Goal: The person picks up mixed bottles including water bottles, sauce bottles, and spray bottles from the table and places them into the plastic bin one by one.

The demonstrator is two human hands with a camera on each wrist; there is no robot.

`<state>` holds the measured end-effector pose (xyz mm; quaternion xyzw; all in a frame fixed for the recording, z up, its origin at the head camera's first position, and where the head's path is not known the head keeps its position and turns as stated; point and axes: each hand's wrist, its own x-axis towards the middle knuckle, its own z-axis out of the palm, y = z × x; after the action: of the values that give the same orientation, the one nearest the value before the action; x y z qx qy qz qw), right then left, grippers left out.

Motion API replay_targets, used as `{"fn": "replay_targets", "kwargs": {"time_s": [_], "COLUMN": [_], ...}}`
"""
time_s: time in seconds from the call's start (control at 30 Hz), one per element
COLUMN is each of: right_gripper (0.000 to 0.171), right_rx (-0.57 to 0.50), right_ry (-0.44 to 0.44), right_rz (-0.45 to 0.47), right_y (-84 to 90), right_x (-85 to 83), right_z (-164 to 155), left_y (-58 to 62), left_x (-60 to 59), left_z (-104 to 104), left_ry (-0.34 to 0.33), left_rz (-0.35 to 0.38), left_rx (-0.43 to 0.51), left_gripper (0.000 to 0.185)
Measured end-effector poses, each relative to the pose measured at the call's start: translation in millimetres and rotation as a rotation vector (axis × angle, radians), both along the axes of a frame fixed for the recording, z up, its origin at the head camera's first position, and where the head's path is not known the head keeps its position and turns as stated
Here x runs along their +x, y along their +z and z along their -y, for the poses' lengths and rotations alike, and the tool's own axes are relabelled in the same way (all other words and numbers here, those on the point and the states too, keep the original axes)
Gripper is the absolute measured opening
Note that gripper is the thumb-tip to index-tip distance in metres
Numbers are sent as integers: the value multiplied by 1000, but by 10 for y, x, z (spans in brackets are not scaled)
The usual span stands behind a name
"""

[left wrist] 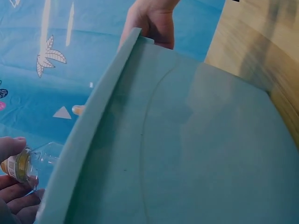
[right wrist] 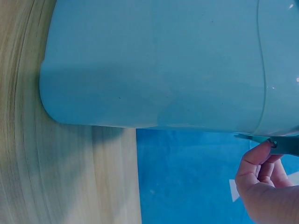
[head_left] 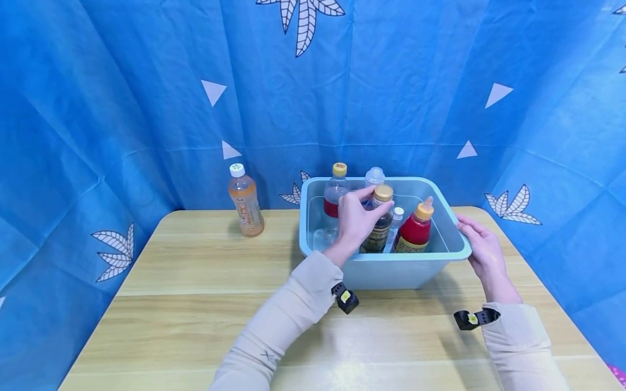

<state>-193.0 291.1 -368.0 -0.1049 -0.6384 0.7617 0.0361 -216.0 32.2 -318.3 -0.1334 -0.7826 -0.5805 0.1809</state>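
A light blue plastic bin (head_left: 391, 271) stands on the wooden table and holds several bottles. My left hand (head_left: 363, 213) reaches into it and grips a dark bottle with a gold cap (head_left: 379, 228) near the neck. In the left wrist view, that hand's fingers (left wrist: 14, 198) curl beside the gold-capped bottle (left wrist: 18, 165), just past the bin's outer wall (left wrist: 187, 140). My right hand (head_left: 473, 234) holds the bin's right rim. The right wrist view shows its fingers (right wrist: 261, 177) pinching the rim under the bin wall (right wrist: 163, 60).
Also in the bin are a red bottle with an orange cap (head_left: 413, 232), a clear bottle with a yellow cap (head_left: 335, 196), a clear-capped bottle (head_left: 374, 176) and a small white-capped one (head_left: 398, 213). An orange drink bottle (head_left: 246, 202) stands on the table to the left. Blue cloth walls surround the table.
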Motion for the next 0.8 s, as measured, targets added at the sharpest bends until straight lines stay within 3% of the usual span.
{"fn": "replay_targets", "kwargs": {"time_s": [0.4, 0.8], "right_gripper": [26, 29], "right_rx": [-25, -1], "right_ry": [9, -5], "right_rz": [-9, 4], "right_y": [16, 7], "right_x": [9, 7], "right_z": [18, 19], "left_y": [-91, -170], "left_x": [-11, -41], "left_z": [-68, -80], "left_ry": [29, 40], "left_rz": [25, 25], "left_rx": [-32, -53], "left_gripper": [45, 41]}}
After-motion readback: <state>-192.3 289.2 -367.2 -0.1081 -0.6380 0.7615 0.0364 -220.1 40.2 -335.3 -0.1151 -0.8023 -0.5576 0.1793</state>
